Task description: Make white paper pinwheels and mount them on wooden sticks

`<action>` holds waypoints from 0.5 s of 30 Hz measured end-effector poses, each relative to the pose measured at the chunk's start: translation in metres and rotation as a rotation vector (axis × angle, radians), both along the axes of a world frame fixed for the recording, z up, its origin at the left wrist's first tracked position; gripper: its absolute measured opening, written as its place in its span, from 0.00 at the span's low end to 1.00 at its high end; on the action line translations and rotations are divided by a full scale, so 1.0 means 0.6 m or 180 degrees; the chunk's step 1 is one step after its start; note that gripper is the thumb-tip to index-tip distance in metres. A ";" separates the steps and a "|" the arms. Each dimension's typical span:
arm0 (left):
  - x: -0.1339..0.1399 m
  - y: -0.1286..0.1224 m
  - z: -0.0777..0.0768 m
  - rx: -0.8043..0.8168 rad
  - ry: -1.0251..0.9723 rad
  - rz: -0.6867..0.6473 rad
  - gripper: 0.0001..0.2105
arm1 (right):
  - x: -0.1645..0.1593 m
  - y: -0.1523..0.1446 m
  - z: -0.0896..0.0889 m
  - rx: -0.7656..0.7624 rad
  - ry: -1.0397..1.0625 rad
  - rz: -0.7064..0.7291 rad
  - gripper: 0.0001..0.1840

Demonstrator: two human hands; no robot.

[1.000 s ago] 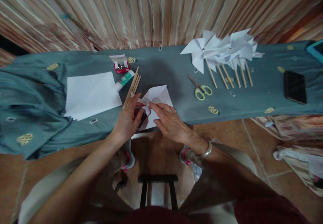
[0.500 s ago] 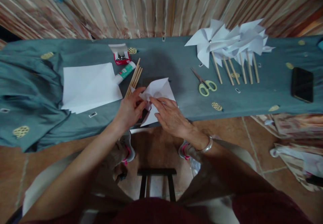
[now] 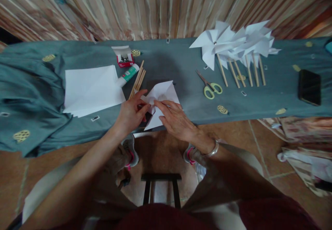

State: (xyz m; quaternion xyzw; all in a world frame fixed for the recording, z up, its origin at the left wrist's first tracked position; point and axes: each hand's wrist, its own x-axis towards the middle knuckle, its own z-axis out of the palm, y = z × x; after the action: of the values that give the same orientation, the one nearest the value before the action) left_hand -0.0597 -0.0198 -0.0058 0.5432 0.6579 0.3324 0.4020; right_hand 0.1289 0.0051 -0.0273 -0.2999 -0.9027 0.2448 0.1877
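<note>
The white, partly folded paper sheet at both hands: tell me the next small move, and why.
Probably, the left hand should ease the fold beside it on the white, partly folded paper sheet toward the fingertips of the right hand: they rest near the sheet's middle, and that fold looks raised and curled.
</note>
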 end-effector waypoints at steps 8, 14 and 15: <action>-0.013 -0.021 0.018 0.0805 0.0985 0.0000 0.22 | 0.034 0.015 0.031 -0.0232 0.0674 -0.0332 0.24; 0.030 -0.052 0.013 0.1785 0.2105 -0.1311 0.11 | 0.065 0.033 0.030 -0.0207 0.0727 -0.0930 0.21; 0.038 -0.056 0.010 0.1737 0.2201 -0.1486 0.11 | 0.067 0.033 0.029 -0.0201 0.0690 -0.0958 0.21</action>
State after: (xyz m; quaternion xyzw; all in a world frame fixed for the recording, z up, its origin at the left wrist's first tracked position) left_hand -0.0367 -0.0531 0.0004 0.8398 0.5026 0.1941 0.0672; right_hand 0.1690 0.0247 -0.0099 -0.4092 -0.8141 0.2730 0.3088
